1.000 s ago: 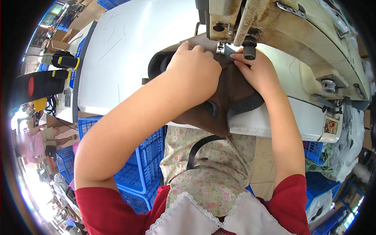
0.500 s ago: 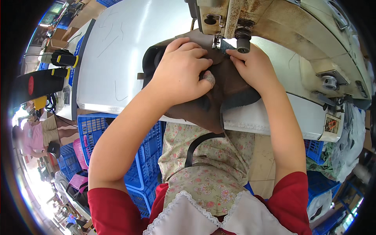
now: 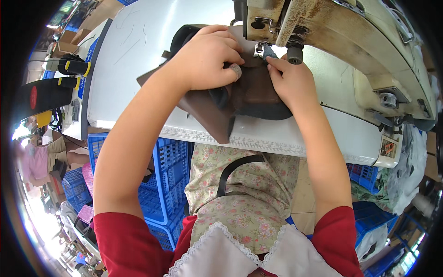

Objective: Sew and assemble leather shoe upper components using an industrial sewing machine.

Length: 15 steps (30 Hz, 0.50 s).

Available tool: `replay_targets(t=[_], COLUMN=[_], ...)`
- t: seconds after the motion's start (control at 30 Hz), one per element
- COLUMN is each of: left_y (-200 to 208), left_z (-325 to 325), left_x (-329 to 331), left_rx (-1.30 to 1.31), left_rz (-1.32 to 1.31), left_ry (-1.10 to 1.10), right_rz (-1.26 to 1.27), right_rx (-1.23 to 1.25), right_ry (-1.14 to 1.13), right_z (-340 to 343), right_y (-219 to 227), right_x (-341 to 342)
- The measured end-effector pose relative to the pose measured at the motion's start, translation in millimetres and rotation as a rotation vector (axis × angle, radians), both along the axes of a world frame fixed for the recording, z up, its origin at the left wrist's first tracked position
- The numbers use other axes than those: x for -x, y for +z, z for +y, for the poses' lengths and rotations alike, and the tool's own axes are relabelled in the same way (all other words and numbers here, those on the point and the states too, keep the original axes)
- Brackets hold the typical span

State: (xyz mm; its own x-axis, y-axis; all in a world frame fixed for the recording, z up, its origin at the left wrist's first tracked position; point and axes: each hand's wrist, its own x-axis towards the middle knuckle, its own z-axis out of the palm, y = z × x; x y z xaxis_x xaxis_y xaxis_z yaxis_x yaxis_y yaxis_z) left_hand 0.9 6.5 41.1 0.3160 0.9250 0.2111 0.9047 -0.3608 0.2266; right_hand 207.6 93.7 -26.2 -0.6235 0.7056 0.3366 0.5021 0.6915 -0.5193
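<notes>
A dark brown leather-like piece point(image 3: 256, 87) with folded, curling edges lies under the presser foot point(image 3: 259, 50) of a sewing machine point(image 3: 350, 44). My left hand point(image 3: 207, 57) is on its left part, fingers curled and gripping it; a greyish wrap covers the thumb tip. Close to the right of the presser foot, my right hand point(image 3: 293, 83) pinches a small blue-grey piece point(image 3: 269, 52) between thumb and forefinger, its other fingers curled over the brown piece. The brown piece's lower corner points toward me near the table edge. The needle point cannot be made out.
The white machine table point(image 3: 129, 87) has a ruler strip point(image 3: 263, 144) along its front edge. Blue crates point(image 3: 168, 184) stand below on the left. A control box point(image 3: 44, 99) sits beyond the table's left end. Plastic bags point(image 3: 408, 161) hang at the right. Another person stands far left.
The brown piece has turned and shifted left, its lower corner moving left and a flap now spreading beside my left wrist. My left hand moved left with it; my right hand keeps its pinch.
</notes>
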Motion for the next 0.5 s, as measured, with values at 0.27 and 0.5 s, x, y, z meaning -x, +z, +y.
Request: replay_targets(t=[0.27, 0.5], left_y=[4.9, 5.7], left_z=[7.1, -5.6], left_x=[5.6, -51.9], left_rx=[0.013, 0.019], left_rz=[0.074, 0.618], left_ry=[-0.065, 0.028], right_rz=[-0.072, -0.045], right_rx=[-0.026, -0.062], right_ry=[-0.064, -0.054], right_z=[-4.3, -0.8], right_y=[3.0, -0.5], right_x=[1.6, -1.8])
